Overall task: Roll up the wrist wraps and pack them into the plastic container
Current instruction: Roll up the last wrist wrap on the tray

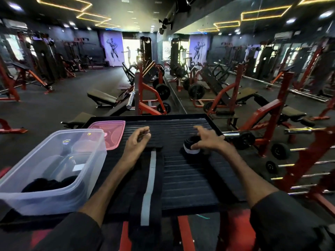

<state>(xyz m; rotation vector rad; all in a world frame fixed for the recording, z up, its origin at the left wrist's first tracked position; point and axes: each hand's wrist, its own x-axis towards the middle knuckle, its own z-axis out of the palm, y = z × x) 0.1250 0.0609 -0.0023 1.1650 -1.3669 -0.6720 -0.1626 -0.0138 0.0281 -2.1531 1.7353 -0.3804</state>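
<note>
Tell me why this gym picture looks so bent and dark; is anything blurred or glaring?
Head view: the wide-angle lens bows the ceiling lights and straight lines near the edges; the room is dim, while the far doorway is blown out white; small glints sit on the plastic container; the rolled wrap looks slightly soft.

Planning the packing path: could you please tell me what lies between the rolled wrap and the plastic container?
In the head view, the left hand and the unrolled wrap lie between the rolled wrap and the plastic container.
</note>
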